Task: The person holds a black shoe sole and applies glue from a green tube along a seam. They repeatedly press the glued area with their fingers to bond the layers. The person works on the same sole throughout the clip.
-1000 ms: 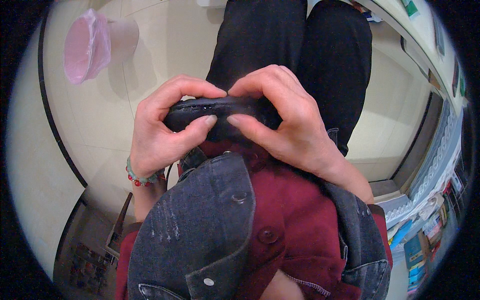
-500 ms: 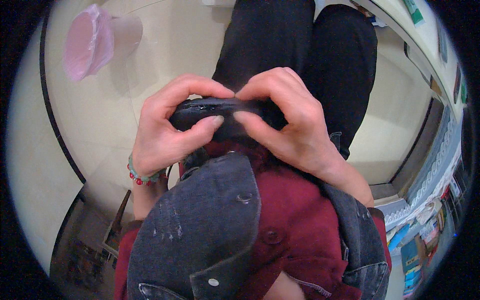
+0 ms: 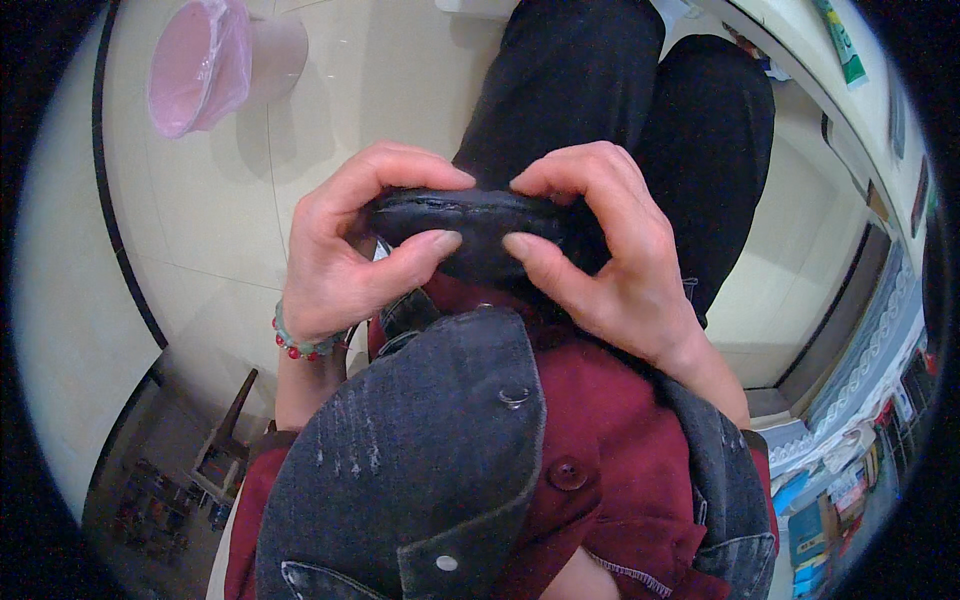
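I noted left hand [image 3: 335, 250] and right hand [image 3: 625, 235] had parted, each pinching the black oblong item [image 3: 485, 213], baring its middle.

It looks like a room in a home, though which room is unclear: a pale tiled floor [image 3: 350, 90], a small waste bin [image 3: 278, 62] with a pink plastic liner [image 3: 190, 75], a pale tabletop [image 3: 868, 120] edge, a lace-patterned cloth [image 3: 862, 345], and colourful household clutter [image 3: 815, 530] at the right.
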A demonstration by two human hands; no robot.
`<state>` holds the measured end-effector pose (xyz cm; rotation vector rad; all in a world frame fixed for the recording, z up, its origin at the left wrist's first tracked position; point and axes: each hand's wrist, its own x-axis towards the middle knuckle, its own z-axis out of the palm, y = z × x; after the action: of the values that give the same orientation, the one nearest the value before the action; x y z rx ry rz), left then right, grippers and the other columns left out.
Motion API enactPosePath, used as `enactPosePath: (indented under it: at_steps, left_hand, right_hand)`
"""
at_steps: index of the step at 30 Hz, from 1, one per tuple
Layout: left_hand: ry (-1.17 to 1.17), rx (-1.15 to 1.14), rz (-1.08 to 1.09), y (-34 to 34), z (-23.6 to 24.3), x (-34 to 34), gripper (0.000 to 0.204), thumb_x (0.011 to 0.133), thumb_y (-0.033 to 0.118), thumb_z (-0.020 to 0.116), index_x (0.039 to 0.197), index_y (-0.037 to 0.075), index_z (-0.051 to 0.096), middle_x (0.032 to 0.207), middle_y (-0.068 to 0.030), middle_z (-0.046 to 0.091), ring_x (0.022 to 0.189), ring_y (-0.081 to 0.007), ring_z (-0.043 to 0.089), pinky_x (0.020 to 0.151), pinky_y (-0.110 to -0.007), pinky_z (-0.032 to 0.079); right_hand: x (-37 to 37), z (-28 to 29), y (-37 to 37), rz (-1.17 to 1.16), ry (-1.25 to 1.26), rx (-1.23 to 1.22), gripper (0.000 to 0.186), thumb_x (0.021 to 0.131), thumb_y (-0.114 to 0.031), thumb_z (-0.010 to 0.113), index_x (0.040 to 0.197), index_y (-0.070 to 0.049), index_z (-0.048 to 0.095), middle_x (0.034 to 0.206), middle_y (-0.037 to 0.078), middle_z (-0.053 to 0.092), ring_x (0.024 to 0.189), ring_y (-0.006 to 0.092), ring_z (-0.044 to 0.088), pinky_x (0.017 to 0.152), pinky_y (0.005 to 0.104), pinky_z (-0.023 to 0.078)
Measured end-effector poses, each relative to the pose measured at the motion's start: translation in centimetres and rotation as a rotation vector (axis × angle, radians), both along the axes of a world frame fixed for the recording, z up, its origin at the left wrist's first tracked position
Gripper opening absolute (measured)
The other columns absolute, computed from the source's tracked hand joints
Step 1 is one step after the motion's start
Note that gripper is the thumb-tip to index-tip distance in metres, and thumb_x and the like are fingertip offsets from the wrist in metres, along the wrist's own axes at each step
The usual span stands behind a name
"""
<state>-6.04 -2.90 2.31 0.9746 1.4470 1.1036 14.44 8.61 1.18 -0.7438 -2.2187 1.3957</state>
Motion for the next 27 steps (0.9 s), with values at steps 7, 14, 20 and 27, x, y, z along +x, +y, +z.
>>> enactPosePath:
  at_steps: [7,14,20,27]
  left_hand:
    - [0.022,0.095,0.009,0.16,-0.90,0.16,0.033,0.078,-0.007,0.072,0.111,-0.002,0.069,0.112,-0.0102,0.065,0.103,-0.0157,0.063,0.090,-0.027,0.049]
    - [0.020,0.095,0.009,-0.05,-1.00,0.06,0.033,0.078,-0.007,0.072,0.110,-0.002,0.069,0.111,-0.0108,0.066,0.103,-0.0163,0.063,0.090,-0.028,0.050]
    - [0.020,0.103,0.002,0.02,-1.10,0.02,0.032,0.077,-0.007,0.071,0.109,-0.002,0.069,0.110,-0.0112,0.066,0.102,-0.0168,0.064,0.089,-0.028,0.050]
    - [0.017,0.092,0.017,-0.09,-1.01,0.06,0.032,0.078,-0.007,0.070,0.109,-0.002,0.068,0.110,-0.0114,0.066,0.102,-0.0167,0.064,0.089,-0.028,0.050]
  right_hand:
    - [-0.88,-0.45,-0.10,0.007,0.074,0.081,0.036,0.073,-0.011,0.081,0.104,-0.007,0.063,0.100,0.010,0.063,0.096,0.0323,0.060,0.085,0.0419,0.045]
    - [-0.88,-0.46,-0.17,0.014,0.083,0.080,0.036,0.073,-0.010,0.081,0.104,-0.007,0.064,0.099,0.010,0.063,0.096,0.0324,0.060,0.084,0.0419,0.045]
    - [-0.85,-0.43,-0.22,0.007,0.086,0.074,0.035,0.073,-0.010,0.081,0.104,-0.007,0.064,0.100,0.010,0.064,0.096,0.0324,0.060,0.085,0.0417,0.045]
    - [-0.95,-0.47,-0.32,0.005,0.090,0.069,0.035,0.073,-0.010,0.081,0.104,-0.007,0.064,0.100,0.010,0.064,0.096,0.0319,0.060,0.085,0.0414,0.045]
